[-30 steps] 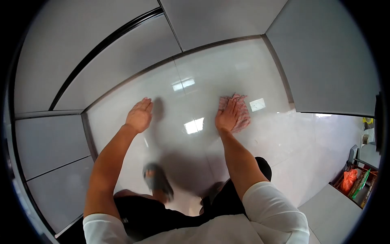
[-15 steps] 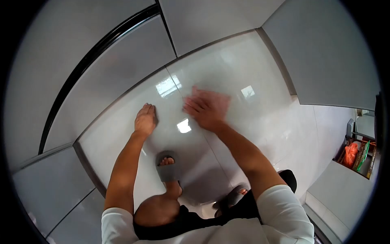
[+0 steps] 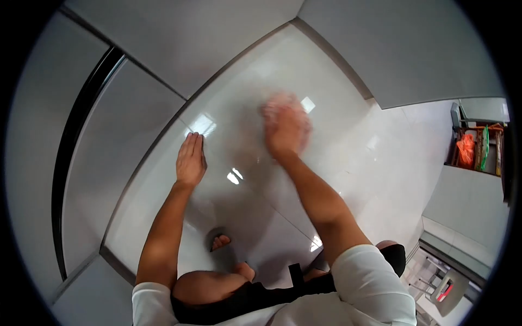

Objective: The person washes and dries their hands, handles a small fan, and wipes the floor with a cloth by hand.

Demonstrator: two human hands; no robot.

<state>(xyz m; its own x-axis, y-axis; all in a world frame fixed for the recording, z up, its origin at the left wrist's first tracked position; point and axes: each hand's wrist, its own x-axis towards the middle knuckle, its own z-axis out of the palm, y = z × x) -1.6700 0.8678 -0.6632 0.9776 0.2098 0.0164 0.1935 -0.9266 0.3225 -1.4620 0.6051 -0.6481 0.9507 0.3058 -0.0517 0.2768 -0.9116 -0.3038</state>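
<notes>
Cloth [image 3: 290,101], pink and crumpled-looking, sits beneath the right hand [image 3: 285,133] on the glossy floor [image 3: 342,155], ahead of the body. Hand and cloth are both blurred, so I cannot tell whether those fingers lie spread over the fabric or curl into it; pink shows past the fingertips and along the hand's right side. The left hand [image 3: 191,158] is well apart from the cloth, near the skirting [image 3: 140,154], its fingers straight and close together with nothing seen in them; I cannot tell whether it touches the floor.

For an even stroke, the palm should probably lie flat with the weight spread across it, so the cloth does not bunch or slip out from under. Overlapping passes would leave fewer missed strips, and the floor seam [image 3: 290,220] may want a pass along its length. Near the panel [image 3: 402,54], a folded edge would likely reach the corner better than a loose heap. The slipper [image 3: 224,259] stands behind the hands, so backward strokes are best stopped short of it.
</notes>
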